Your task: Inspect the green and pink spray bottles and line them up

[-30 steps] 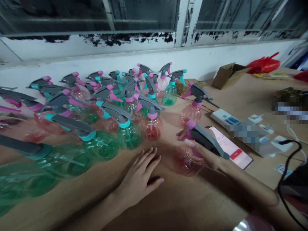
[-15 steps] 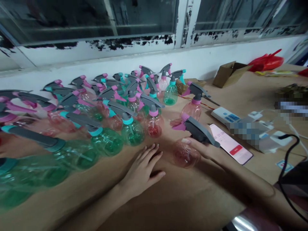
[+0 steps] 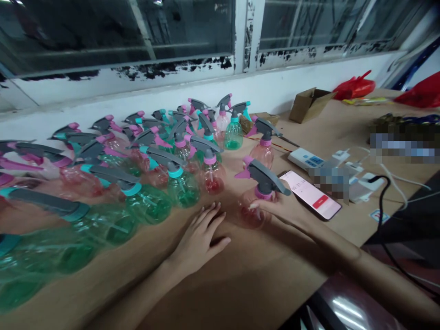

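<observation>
My right hand (image 3: 275, 206) is wrapped round the body of a pink spray bottle (image 3: 250, 215), which stands upright with its grey and pink trigger head tilted toward the phone side. Flat on the table lies my left hand (image 3: 201, 238), fingers stretched out and holding nothing. Just beyond its fingertips stand another pink spray bottle (image 3: 212, 178) and a green spray bottle (image 3: 184, 189). A larger green spray bottle (image 3: 148, 204) is to their left. Behind the gripped bottle is one more pink spray bottle (image 3: 261, 153). Several further pink and green bottles crowd the left side.
Right of the held bottle lie a phone (image 3: 311, 195) with a lit timer screen and a white power strip (image 3: 304, 158) with plugs and cables. An open cardboard box (image 3: 309, 105) and a red plastic bag (image 3: 354, 86) sit farther back, near the windowed wall.
The view has turned slightly right. The spray bottle in my right hand is more upright, and the hand has moved lower and closer round it. My left hand stays flat.
</observation>
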`<act>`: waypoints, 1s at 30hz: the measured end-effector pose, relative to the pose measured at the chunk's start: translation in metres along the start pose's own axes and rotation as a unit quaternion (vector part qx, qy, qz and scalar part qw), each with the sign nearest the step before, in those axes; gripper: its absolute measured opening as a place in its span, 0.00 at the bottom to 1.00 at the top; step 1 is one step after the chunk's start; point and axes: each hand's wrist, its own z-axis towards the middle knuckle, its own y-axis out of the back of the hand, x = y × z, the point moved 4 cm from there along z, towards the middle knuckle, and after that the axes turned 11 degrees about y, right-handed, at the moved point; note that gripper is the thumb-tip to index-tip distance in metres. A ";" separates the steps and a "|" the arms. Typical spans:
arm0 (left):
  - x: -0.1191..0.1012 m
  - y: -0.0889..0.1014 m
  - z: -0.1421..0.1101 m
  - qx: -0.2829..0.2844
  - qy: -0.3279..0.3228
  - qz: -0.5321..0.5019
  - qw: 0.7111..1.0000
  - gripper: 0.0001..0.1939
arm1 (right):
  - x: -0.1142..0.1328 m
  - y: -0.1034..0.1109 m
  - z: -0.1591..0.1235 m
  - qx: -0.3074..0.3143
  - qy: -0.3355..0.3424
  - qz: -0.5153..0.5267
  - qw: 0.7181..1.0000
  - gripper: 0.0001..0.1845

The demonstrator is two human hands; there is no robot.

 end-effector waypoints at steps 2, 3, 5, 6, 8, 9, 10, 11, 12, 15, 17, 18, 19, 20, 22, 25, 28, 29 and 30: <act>0.000 0.000 0.000 -0.009 -0.004 -0.004 1.000 0.27 | 0.002 0.006 -0.007 0.004 0.001 -0.016 1.000 0.30; 0.000 0.000 0.000 -0.014 -0.006 -0.007 1.000 0.27 | 0.004 0.009 -0.011 0.006 0.002 -0.025 1.000 0.35; 0.000 0.000 0.001 -0.019 -0.007 -0.011 1.000 0.27 | 0.008 0.013 -0.020 0.010 0.001 -0.053 0.999 0.42; 0.000 0.001 0.001 -0.020 -0.008 -0.013 1.000 0.27 | 0.010 0.013 -0.024 0.012 -0.001 -0.068 0.998 0.42; 0.000 0.001 0.001 -0.021 -0.008 -0.013 1.000 0.26 | 0.013 0.013 -0.031 0.014 -0.009 -0.099 0.995 0.38; 0.000 0.001 0.002 -0.022 -0.007 -0.013 1.000 0.26 | 0.013 0.012 -0.033 0.015 -0.010 -0.113 0.993 0.35; 0.000 0.001 0.002 -0.023 -0.007 -0.012 1.000 0.26 | 0.013 0.011 -0.034 0.017 -0.009 -0.124 0.992 0.34; 0.000 0.001 0.002 -0.023 -0.007 -0.012 1.000 0.26 | 0.013 0.010 -0.035 0.018 -0.005 -0.134 0.991 0.33; 0.000 0.001 0.001 -0.024 -0.006 -0.011 1.000 0.27 | 0.011 0.009 -0.034 0.017 -0.002 -0.144 0.989 0.33; 0.000 0.001 0.001 -0.024 -0.004 -0.010 1.000 0.27 | 0.003 0.007 -0.030 0.018 0.008 -0.164 0.986 0.33; 0.000 0.001 0.000 -0.024 -0.003 -0.010 1.000 0.26 | -0.003 0.005 -0.024 0.017 0.017 -0.166 0.986 0.33; 0.000 0.001 0.000 -0.023 -0.003 -0.010 1.000 0.26 | -0.006 0.003 -0.021 0.016 0.021 -0.166 0.986 0.33; 0.000 0.001 0.000 -0.023 -0.003 -0.011 1.000 0.26 | -0.009 0.002 -0.016 0.013 0.025 -0.168 0.985 0.33; 0.001 0.001 0.000 -0.023 -0.004 -0.012 1.000 0.26 | -0.012 0.000 -0.011 0.010 0.027 -0.172 0.985 0.34; 0.001 0.001 0.000 -0.022 -0.004 -0.013 1.000 0.26 | -0.018 -0.002 -0.001 0.006 0.031 -0.180 0.983 0.34; 0.002 0.000 -0.001 -0.020 -0.002 -0.014 1.000 0.27 | -0.026 -0.006 0.016 0.010 0.035 -0.193 0.980 0.32; 0.002 0.000 -0.001 -0.019 0.001 -0.017 1.000 0.26 | -0.036 -0.010 0.031 0.016 0.043 -0.209 0.977 0.30; 0.002 0.001 -0.002 -0.018 0.002 -0.020 1.000 0.26 | -0.040 -0.011 0.036 0.018 0.047 -0.212 0.976 0.30; 0.002 0.001 -0.002 -0.016 0.002 -0.022 1.000 0.26 | -0.043 -0.012 0.040 0.022 0.052 -0.214 0.975 0.29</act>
